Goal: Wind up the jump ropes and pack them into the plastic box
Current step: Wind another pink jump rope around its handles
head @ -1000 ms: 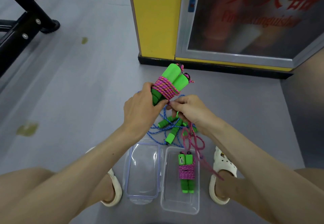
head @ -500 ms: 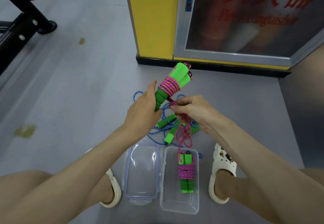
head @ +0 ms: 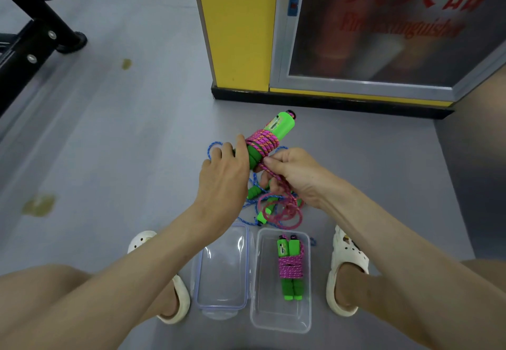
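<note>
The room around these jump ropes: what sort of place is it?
Probably a gym: a black bolted equipment frame on the grey floor, a glass-fronted fire extinguisher cabinet, and loose jump ropes.

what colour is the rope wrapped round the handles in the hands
The rope round the green handles is pink with orange flecks; the head view shows it best.

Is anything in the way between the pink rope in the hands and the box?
Nothing visible blocks the held rope. The plastic box lies open below, lid beside it; one wound rope inside leaves room.
</note>
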